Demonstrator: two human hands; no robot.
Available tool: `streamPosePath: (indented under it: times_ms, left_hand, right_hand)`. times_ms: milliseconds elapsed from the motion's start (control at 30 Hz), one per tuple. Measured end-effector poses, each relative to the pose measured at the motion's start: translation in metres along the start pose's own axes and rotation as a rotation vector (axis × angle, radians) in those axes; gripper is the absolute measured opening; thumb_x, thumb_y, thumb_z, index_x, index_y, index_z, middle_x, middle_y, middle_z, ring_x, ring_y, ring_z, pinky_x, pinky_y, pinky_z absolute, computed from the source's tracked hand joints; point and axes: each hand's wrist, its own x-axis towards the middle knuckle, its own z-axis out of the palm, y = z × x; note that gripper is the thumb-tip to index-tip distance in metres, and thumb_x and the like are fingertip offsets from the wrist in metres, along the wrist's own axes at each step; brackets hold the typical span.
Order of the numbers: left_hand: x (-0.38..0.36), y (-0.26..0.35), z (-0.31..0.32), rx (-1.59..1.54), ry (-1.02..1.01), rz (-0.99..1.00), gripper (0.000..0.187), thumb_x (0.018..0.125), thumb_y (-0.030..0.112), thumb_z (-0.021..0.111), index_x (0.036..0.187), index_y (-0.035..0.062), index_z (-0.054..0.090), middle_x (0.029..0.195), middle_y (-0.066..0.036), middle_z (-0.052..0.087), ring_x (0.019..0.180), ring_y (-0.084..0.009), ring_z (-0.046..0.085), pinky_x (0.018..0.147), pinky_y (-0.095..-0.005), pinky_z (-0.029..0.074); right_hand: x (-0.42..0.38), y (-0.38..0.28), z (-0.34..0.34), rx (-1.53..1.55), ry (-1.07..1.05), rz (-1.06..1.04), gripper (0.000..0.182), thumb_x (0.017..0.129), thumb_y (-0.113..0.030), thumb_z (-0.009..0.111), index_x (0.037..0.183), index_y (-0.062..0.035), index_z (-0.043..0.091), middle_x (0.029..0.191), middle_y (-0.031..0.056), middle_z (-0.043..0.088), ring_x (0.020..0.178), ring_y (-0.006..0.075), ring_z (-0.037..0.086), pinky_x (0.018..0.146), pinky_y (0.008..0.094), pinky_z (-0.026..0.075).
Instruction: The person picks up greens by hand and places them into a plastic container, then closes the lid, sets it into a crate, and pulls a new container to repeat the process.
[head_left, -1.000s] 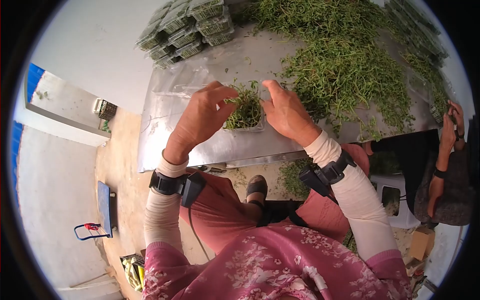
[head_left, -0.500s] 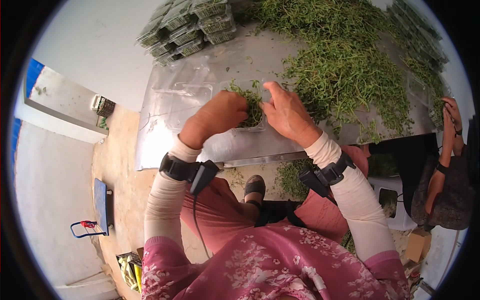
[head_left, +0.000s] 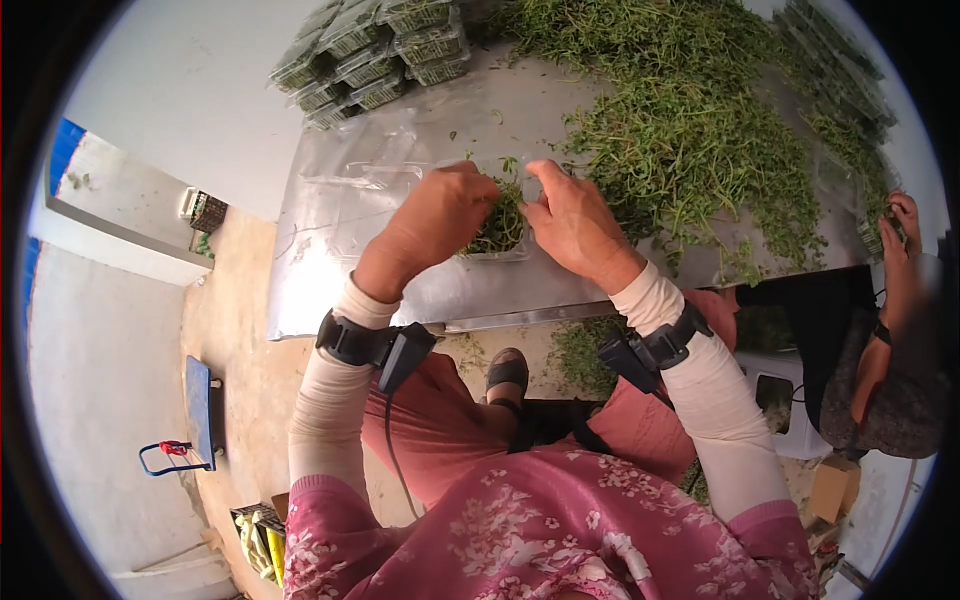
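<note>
A clear plastic box (head_left: 512, 256) lies near the front edge of the metal table, its lid (head_left: 375, 185) folded out flat to the left. Leafy green sprigs (head_left: 497, 232) fill its tray. My left hand (head_left: 435, 218) is over the left side of the tray, fingers curled closed around some sprigs; the fingertips are partly hidden. At the right rim, my right hand (head_left: 580, 225) pinches the box edge between thumb and fingers. A large loose heap of the same greens (head_left: 690, 150) spreads just beyond and to the right of my right hand.
Filled clear boxes (head_left: 375, 60) are stacked at the table's back left, with more stacked boxes (head_left: 835, 70) at the far right. Another person's hands (head_left: 895, 232) are at the right table edge. A blue cart (head_left: 200, 410) stands on the floor at left.
My left hand has risen slightly and turned over the tray, still at the sprigs. My right hand stays at the box rim. The other person's hands have shifted a little.
</note>
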Motion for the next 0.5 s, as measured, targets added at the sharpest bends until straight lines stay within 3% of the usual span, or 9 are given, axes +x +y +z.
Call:
streamPosePath:
  times_ms: [67, 100, 200, 500]
  left_hand:
    - [-0.001, -0.012, 0.023, 0.053, -0.079, 0.024, 0.012, 0.079, -0.001, 0.060, 0.087, 0.0018, 0.068, 0.092, -0.018, 0.064, 0.089, -0.0388, 0.064, 0.080, -0.0436, 0.052]
    - [0.002, -0.011, 0.031, 0.062, -0.029, 0.063, 0.009, 0.078, -0.004, 0.061, 0.085, 0.0012, 0.065, 0.087, -0.017, 0.060, 0.080, -0.0393, 0.062, 0.074, -0.0451, 0.051]
    - [0.007, -0.011, 0.031, 0.121, -0.142, -0.041, 0.013, 0.078, -0.001, 0.059, 0.087, 0.0024, 0.068, 0.094, -0.020, 0.062, 0.089, -0.0403, 0.063, 0.080, -0.0453, 0.052]
    - [0.002, -0.018, 0.038, 0.097, -0.066, -0.014, 0.014, 0.077, -0.002, 0.058, 0.086, 0.0024, 0.067, 0.092, -0.019, 0.061, 0.085, -0.0408, 0.063, 0.077, -0.0459, 0.052]
  right_hand:
    - [0.001, -0.001, 0.000, -0.010, -0.018, 0.035, 0.036, 0.085, -0.010, 0.068, 0.114, 0.0015, 0.051, 0.091, 0.0275, 0.066, 0.089, 0.0471, 0.064, 0.075, 0.0526, 0.051]
    - [0.000, -0.001, 0.000, 0.004, -0.020, 0.036, 0.036, 0.085, -0.010, 0.068, 0.114, 0.0011, 0.051, 0.091, 0.0275, 0.066, 0.089, 0.0473, 0.064, 0.075, 0.0529, 0.051]
    - [-0.001, 0.000, 0.001, 0.018, -0.015, 0.031, 0.036, 0.085, -0.010, 0.068, 0.114, 0.0006, 0.051, 0.091, 0.0275, 0.066, 0.088, 0.0478, 0.064, 0.074, 0.0536, 0.051]
    - [-0.001, 0.004, -0.004, 0.007, 0.004, -0.067, 0.037, 0.084, -0.008, 0.068, 0.117, 0.0030, 0.054, 0.092, 0.0256, 0.068, 0.088, 0.0459, 0.065, 0.076, 0.0505, 0.053]
